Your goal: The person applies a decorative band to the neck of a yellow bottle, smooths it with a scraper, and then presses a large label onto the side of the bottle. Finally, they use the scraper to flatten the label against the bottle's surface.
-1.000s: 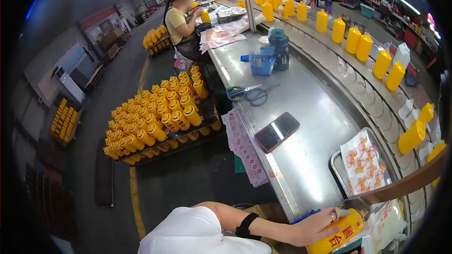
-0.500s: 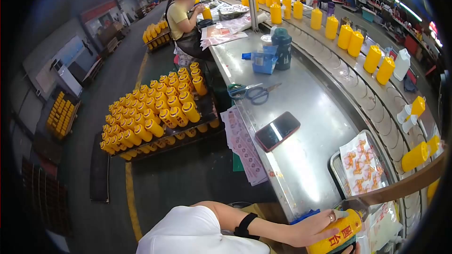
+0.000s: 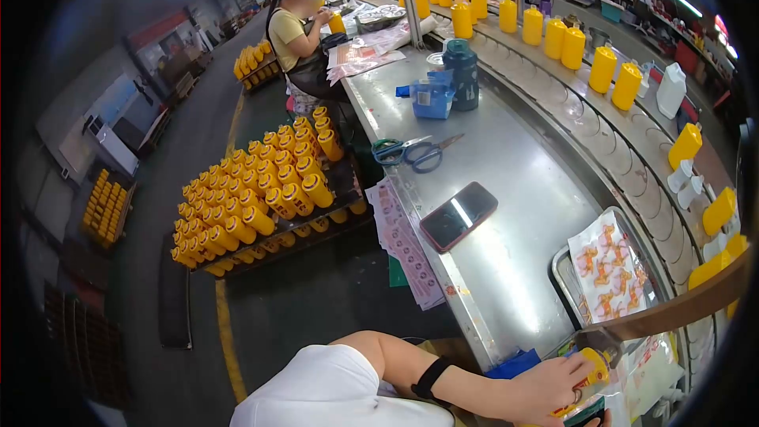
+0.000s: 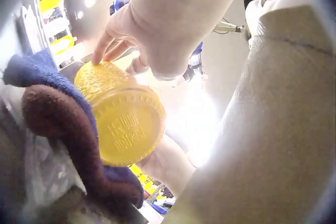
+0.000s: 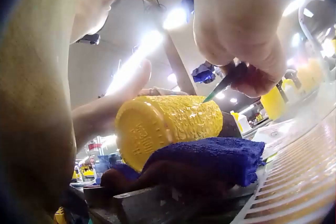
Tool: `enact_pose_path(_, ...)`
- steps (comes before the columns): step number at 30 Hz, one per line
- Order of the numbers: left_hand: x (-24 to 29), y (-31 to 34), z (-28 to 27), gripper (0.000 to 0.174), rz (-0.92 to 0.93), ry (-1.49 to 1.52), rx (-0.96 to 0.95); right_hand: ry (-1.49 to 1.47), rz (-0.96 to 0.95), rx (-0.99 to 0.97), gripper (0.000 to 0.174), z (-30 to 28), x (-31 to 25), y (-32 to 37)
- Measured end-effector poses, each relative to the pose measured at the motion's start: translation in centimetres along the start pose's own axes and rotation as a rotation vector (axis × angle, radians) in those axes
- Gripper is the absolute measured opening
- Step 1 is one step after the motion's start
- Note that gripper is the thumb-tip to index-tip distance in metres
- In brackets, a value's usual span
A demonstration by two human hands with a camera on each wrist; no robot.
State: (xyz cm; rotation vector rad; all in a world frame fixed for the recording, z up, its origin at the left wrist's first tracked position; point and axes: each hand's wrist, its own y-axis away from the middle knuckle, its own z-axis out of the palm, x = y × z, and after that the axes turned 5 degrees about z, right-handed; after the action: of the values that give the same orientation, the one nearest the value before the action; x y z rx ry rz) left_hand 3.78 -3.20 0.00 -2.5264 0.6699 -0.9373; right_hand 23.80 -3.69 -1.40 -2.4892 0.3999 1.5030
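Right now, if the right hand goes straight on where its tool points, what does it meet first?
Probably the yellow bottle, its textured side close below the tool tip; depth is unclear.

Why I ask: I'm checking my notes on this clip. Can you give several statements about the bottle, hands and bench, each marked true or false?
1. The yellow bottle lies on its side on a blue cloth. True.
2. The left hand is clear of the bottle. False: it holds the bottle.
3. The right hand pinches a thin tool with a green tip near the bottle. True.
4. The phone lies in the tray. False: it lies on the steel bench, apart from the tray.
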Motion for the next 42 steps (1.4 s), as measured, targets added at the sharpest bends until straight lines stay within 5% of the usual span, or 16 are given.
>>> enact_pose_path(12,-0.3,0.2,1.2,0.086,-0.02,-0.027,0.016,-0.003,0.063,0.023,0.044,-0.3,1.3,-1.0)
enact_pose_path(14,-0.3,-0.9,2.0,0.06,-0.078,0.177,-0.012,-0.068,0.119,0.01,0.044,-0.3,0.4,-1.0)
enact_pose_path(16,-0.1,-1.3,3.2,0.062,-0.128,0.172,-0.003,-0.187,0.216,-0.012,0.042,-0.2,-1.5,-1.0)
enact_pose_path(18,-0.2,-1.0,3.8,0.065,-0.175,0.16,0.01,-0.187,0.155,-0.021,0.041,-1.2,0.0,-3.0)
enact_pose_path(20,-0.9,-0.2,4.2,0.062,-0.121,0.226,0.125,0.106,-0.397,-0.101,0.041,-2.0,-1.9,-4.0)
enact_pose_path(22,-1.5,0.6,2.8,0.059,-0.15,0.292,0.094,0.16,-0.468,-0.095,0.038,-1.6,-4.7,-3.8)
enact_pose_path(26,-2.6,1.8,0.0,0.05,-0.213,0.508,0.192,0.394,-0.513,-0.531,0.037,-0.6,-11.9,-1.7)
enact_pose_path(28,-2.7,2.1,-0.9,0.049,-0.28,0.599,0.122,0.358,-0.609,-0.554,0.033,0.6,-9.6,-3.1)
enact_pose_path(30,-3.1,2.5,-0.4,0.054,-0.27,0.532,0.177,0.522,-0.684,-0.309,0.03,0.9,-10.0,-4.5)
enact_pose_path(32,-3.1,2.5,-0.9,0.056,-0.275,0.528,0.19,0.68,-0.979,-0.041,0.018,1.0,-10.6,-5.4)
enact_pose_path(34,-3.2,2.5,-1.3,0.055,-0.306,0.561,0.241,0.697,-1.244,-0.093,0.02,0.9,-10.0,-4.4)
enact_pose_path(36,-3.8,2.6,-1.6,0.053,-0.315,0.558,0.242,0.794,-1.228,-0.454,0.027,0.3,-6.4,-2.6)
enact_pose_path(38,-4.2,2.5,-1.6,0.052,-0.327,0.551,0.239,0.571,-1.338,-0.91,0.036,-0.2,-11.8,0.2)
enact_pose_path(39,-4.3,2.4,-1.5,0.051,-0.31,0.57,0.281,0.572,-1.325,-0.91,0.036,-0.3,-10.7,0.0)
enact_pose_path(41,-4.5,2.2,-1.1,0.049,-0.24,0.59,0.382,0.605,-0.917,-0.799,0.045,0.0,-6.9,-0.8)
enact_pose_path(42,-4.2,2.1,-1.4,0.049,-0.243,0.61,0.362,0.509,-0.98,-0.536,0.025,1.2,-7.4,-1.6)
